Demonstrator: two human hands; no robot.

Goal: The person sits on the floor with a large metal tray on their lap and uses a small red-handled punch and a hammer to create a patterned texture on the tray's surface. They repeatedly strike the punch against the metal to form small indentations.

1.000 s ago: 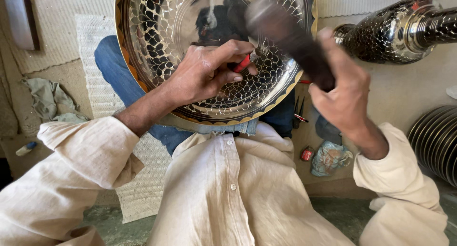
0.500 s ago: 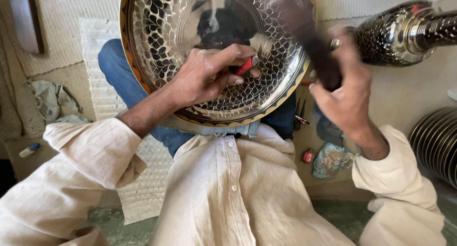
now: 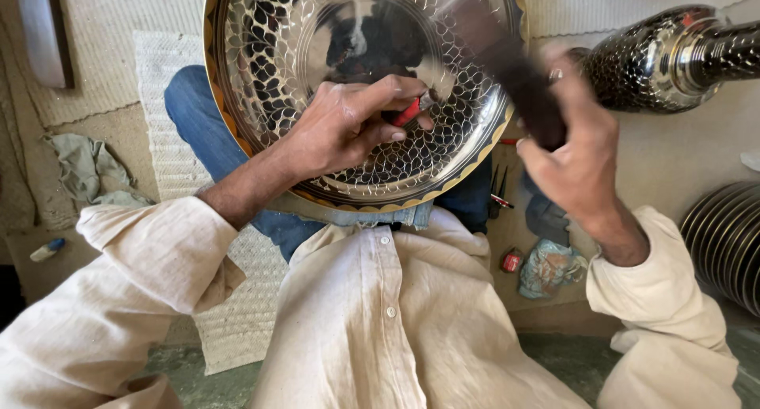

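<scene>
A large round metal tray (image 3: 261, 84) with a scale pattern and a scalloped gold rim rests on my lap. My left hand (image 3: 348, 128) lies on its surface and pinches a small red-handled chisel (image 3: 410, 110), tip against the metal. My right hand (image 3: 574, 152) grips the dark wooden handle of a hammer (image 3: 507, 64), raised above the tray's right side and blurred by motion. The hammer's head is near the chisel's top; whether they touch I cannot tell.
An engraved metal vase (image 3: 673, 57) lies at the upper right. Stacked metal plates (image 3: 724, 243) stand at the right edge. A crumpled cloth (image 3: 87, 167) and a woven mat (image 3: 158, 100) lie left; small tools (image 3: 499, 195) and a rag (image 3: 546, 266) sit by my right leg.
My right hand has swung the hammer up and down over the chisel. The left hand has kept the chisel on the tray with little shift.
</scene>
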